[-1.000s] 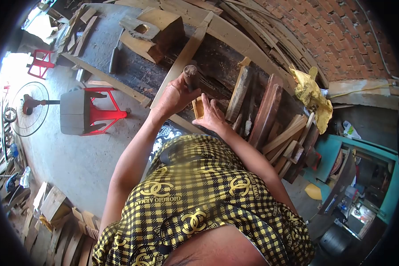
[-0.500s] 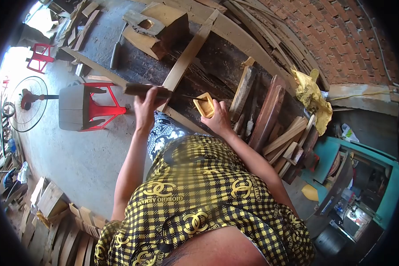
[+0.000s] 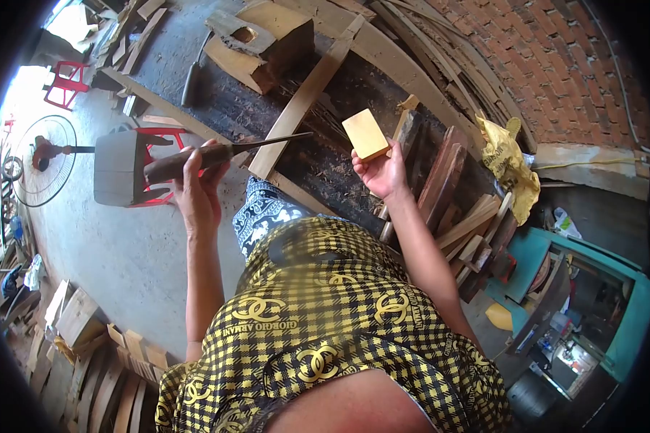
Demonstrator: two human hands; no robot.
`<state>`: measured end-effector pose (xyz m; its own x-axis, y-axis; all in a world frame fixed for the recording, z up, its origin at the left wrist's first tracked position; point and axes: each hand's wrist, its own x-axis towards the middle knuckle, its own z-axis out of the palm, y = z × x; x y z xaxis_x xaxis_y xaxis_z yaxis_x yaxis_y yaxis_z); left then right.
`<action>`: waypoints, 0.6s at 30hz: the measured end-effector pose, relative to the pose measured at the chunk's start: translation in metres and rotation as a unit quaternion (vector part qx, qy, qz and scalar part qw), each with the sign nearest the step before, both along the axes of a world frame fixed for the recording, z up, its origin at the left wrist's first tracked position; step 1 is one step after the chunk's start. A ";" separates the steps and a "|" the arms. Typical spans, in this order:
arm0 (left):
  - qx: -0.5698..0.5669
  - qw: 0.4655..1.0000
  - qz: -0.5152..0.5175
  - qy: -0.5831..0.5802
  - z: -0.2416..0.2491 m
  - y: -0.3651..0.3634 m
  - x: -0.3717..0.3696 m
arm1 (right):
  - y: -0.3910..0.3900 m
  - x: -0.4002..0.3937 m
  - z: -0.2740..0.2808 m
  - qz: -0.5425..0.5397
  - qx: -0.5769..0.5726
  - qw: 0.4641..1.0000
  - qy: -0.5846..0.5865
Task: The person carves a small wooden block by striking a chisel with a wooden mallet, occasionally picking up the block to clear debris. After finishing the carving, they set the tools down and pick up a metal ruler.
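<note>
A long tool with a thick dark wooden handle and a thin metal blade [image 3: 271, 141] is gripped in my left hand [image 3: 198, 191]; its tip points right, over a wooden bar [image 3: 307, 94]. My right hand [image 3: 384, 172] holds a small yellow wooden block [image 3: 366, 134] above the dark bench [image 3: 332, 169], its smooth flat face showing. The fingers are wrapped round its lower right end. Blade tip and block are apart. Wood chips lie on the bench beneath.
A large wood piece with a hole [image 3: 260, 43] sits at the bench's far end. Timber strips [image 3: 440, 177] and a yellow bag [image 3: 502, 155] are at right. A red stool [image 3: 159, 166] and fan [image 3: 45, 155] stand left; a teal cabinet [image 3: 599, 252] is lower right.
The yellow block has been raised and turned, its hollow side no longer showing. The tool has moved left and down, away from the block, with its blade now in plain view.
</note>
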<state>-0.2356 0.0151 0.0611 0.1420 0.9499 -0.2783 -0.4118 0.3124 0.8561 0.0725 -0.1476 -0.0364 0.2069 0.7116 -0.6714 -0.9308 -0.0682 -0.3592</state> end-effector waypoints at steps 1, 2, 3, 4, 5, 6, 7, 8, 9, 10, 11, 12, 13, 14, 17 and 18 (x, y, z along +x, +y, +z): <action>-0.001 1.000 0.006 0.001 0.000 -0.004 0.001 | 0.001 -0.006 -0.005 -0.014 0.079 0.996 0.032; -0.011 1.000 -0.006 -0.007 -0.002 -0.008 0.003 | 0.001 -0.014 -0.013 -0.024 0.071 0.997 0.036; -0.020 0.999 -0.020 -0.017 -0.003 -0.010 0.005 | 0.003 -0.021 -0.024 -0.032 0.026 0.998 0.053; -0.018 0.999 -0.026 -0.013 -0.003 -0.011 0.006 | 0.003 -0.031 -0.039 -0.034 -0.035 0.997 0.055; -0.014 0.999 -0.029 -0.014 -0.004 -0.012 0.007 | 0.001 -0.037 -0.052 -0.038 -0.094 0.993 0.057; -0.014 0.999 -0.034 -0.013 -0.005 -0.013 0.007 | 0.002 -0.039 -0.047 -0.050 -0.110 0.991 0.064; -0.014 0.999 -0.037 -0.012 -0.006 -0.013 0.006 | 0.007 -0.037 -0.034 -0.051 -0.108 0.991 0.065; -0.009 0.999 -0.037 -0.012 -0.003 -0.013 0.005 | 0.011 -0.033 -0.020 -0.055 -0.084 0.992 0.076; -0.013 0.999 -0.037 -0.007 -0.001 -0.013 0.003 | 0.011 -0.028 -0.009 -0.060 -0.062 0.992 0.087; -0.013 0.999 -0.032 -0.003 0.001 -0.012 0.002 | 0.012 -0.020 -0.001 -0.040 0.033 0.996 0.076; -0.012 1.000 -0.028 -0.002 0.003 -0.012 0.001 | 0.012 -0.013 0.008 -0.043 0.065 0.994 0.078; -0.013 1.000 -0.027 0.002 0.004 -0.012 0.000 | 0.012 -0.007 0.014 -0.041 0.108 0.991 0.068; -0.012 1.000 -0.029 0.001 0.004 -0.012 -0.001 | 0.012 -0.004 0.017 -0.039 0.151 0.986 0.058; -0.010 1.000 -0.027 -0.001 0.002 -0.013 -0.002 | 0.012 -0.003 0.018 -0.045 0.163 0.984 0.052; -0.010 1.000 -0.023 -0.005 -0.002 -0.014 -0.003 | 0.003 -0.010 -0.007 -0.021 0.076 0.997 0.017; -0.016 1.000 -0.020 -0.002 -0.003 -0.015 -0.003 | -0.002 -0.012 -0.025 0.010 -0.005 1.000 0.027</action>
<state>-0.2383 0.0005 0.0583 0.1818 0.9340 -0.3074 -0.4024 0.3559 0.8435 0.0603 -0.1496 -0.0610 0.1553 0.7086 -0.6883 -0.9471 -0.0912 -0.3076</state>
